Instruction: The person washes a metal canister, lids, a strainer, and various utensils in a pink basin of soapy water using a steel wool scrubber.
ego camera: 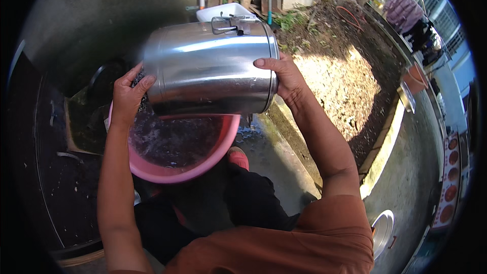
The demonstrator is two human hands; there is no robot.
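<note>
A large stainless-steel barrel-shaped container lies on its side in the air above a pink plastic tub of water. My left hand is at the container's left end, with a dark, curly scouring pad between the hand and the metal. My right hand grips the rim at the right end, thumb on the outer wall. A wire clasp is fixed to the container's upper side; another metal fitting hangs below its right end. The far sides of both ends are hidden.
Behind the container stands a white plastic basin. A low concrete kerb borders a soil bed with wood shavings on the right. A round metal pan or lid is on the ground at lower right. Boards and poles lean against the back wall.
</note>
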